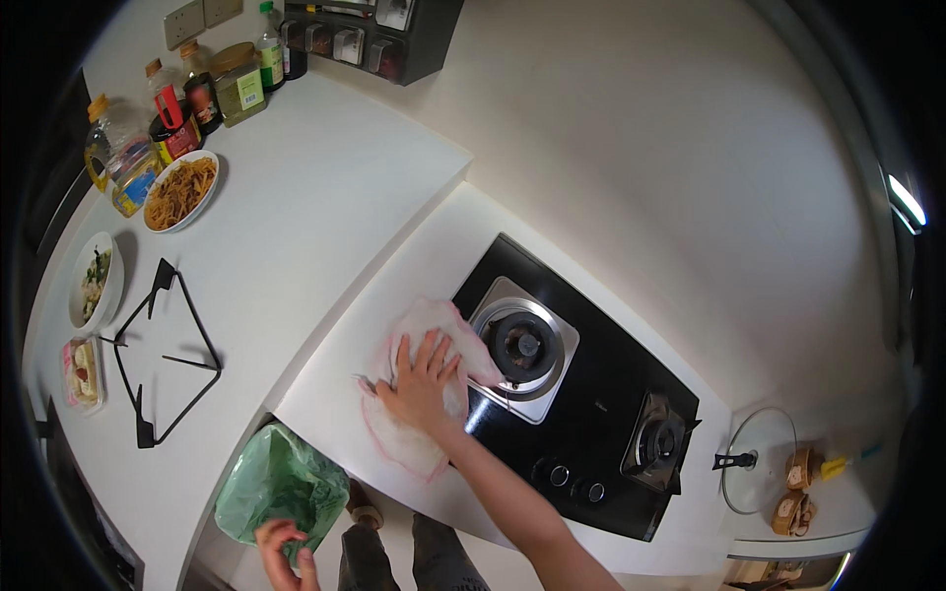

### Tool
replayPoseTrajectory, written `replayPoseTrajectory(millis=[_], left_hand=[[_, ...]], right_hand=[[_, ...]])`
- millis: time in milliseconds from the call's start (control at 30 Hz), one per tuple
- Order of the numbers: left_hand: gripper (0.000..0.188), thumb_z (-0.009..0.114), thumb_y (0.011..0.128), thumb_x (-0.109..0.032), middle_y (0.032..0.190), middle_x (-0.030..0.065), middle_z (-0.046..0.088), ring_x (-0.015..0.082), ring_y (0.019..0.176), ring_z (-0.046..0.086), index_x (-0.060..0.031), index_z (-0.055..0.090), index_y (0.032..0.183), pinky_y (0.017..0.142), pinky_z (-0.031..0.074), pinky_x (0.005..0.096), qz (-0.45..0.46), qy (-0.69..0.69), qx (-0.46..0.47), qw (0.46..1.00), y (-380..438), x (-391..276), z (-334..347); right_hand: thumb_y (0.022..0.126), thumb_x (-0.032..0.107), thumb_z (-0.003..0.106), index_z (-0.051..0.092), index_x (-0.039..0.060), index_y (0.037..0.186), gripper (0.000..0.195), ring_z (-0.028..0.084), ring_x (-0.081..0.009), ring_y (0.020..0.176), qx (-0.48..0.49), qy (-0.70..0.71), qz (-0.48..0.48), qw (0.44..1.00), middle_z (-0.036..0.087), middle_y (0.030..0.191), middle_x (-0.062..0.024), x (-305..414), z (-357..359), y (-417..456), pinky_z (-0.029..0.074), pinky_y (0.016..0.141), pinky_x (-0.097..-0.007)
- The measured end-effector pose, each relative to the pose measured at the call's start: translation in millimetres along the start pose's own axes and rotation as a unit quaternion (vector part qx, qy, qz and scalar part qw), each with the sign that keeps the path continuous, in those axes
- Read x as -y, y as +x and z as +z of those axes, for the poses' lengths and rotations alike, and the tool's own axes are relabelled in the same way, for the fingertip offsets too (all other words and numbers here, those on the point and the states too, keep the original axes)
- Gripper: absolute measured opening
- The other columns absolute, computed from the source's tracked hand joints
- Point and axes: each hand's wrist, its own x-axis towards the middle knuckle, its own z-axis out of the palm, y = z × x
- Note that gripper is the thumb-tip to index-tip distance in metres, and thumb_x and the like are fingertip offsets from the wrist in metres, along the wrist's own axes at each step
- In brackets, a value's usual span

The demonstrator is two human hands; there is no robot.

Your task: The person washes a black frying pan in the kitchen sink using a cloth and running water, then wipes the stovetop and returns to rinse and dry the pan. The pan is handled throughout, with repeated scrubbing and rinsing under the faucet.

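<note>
My right hand (pixel 421 384) lies spread, palm down, on a white cloth with pink edging (pixel 414 436). The cloth rests on the white counter and overlaps the left edge of the black gas hob (pixel 591 384), one corner touching the metal plate around the larger burner (pixel 525 346). At the bottom, my left hand (pixel 284 554) is held with bent fingers over the near rim of a bin with a green plastic liner (pixel 255 473); nothing shows in it. A black wire pan support (pixel 199 310) lies on the raised counter to the left.
On the raised counter stand a plate of shredded food (pixel 181 192), a white bowl (pixel 111 295), a plastic food box (pixel 83 374), an oil bottle (pixel 126 162) and several jars. A glass lid (pixel 761 458) leans by the wall at right, beyond the smaller burner (pixel 658 441).
</note>
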Motion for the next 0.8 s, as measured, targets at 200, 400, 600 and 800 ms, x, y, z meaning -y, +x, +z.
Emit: replayPoseTrajectory(millis=[200, 400, 600, 800], left_hand=[[0.027, 0.047, 0.087, -0.004, 0.109, 0.0129, 0.04, 0.0182, 0.088, 0.05, 0.0012, 0.041, 0.113, 0.082, 0.041, 0.0297, 0.0, -0.062, 0.023, 0.998, 4, -31, 45], [0.031, 0.046, 0.088, -0.004, 0.111, 0.0136, 0.041, 0.0174, 0.086, 0.052, 0.0013, 0.038, 0.117, 0.08, 0.041, 0.0296, -0.052, -0.072, -0.013, 0.996, -2, -35, 71], [0.031, 0.045, 0.088, -0.003, 0.1, 0.012, 0.048, 0.0171, 0.085, 0.052, 0.0011, 0.037, 0.118, 0.078, 0.041, 0.028, -0.083, -0.113, -0.009, 0.99, -11, -29, 79], [0.027, 0.044, 0.085, -0.001, 0.105, 0.0127, 0.045, 0.0183, 0.084, 0.052, 0.0014, 0.041, 0.112, 0.078, 0.042, 0.0283, -0.066, -0.208, -0.015, 0.976, 7, -30, 71]], right_hand=[[0.068, 0.066, 0.049, 0.022, 0.0105, 0.137, 0.093, -0.002, -0.0455, 0.129, 0.059, -0.03, 0.014, 0.998, 0.004, 0.142, -0.0249, -65, -36, 112, 0.0, 0.094, -0.068], [0.075, 0.069, 0.036, 0.029, 0.0249, 0.135, 0.075, 0.004, -0.0361, 0.133, 0.041, -0.094, 0.058, 0.993, 0.011, 0.145, -0.011, -158, -65, 169, 0.001, 0.096, -0.0657], [0.085, 0.054, 0.03, 0.032, 0.0271, 0.134, 0.056, 0.007, -0.0325, 0.133, 0.038, -0.168, 0.125, 0.977, 0.012, 0.146, -0.0024, -255, -80, 145, 0.003, 0.097, -0.0643], [0.085, 0.041, 0.038, 0.052, 0.0107, 0.119, 0.048, 0.012, -0.0361, 0.131, -0.037, -0.158, 0.254, 0.953, 0.018, 0.144, -0.0074, -336, -96, 29, 0.007, 0.094, -0.0669]])
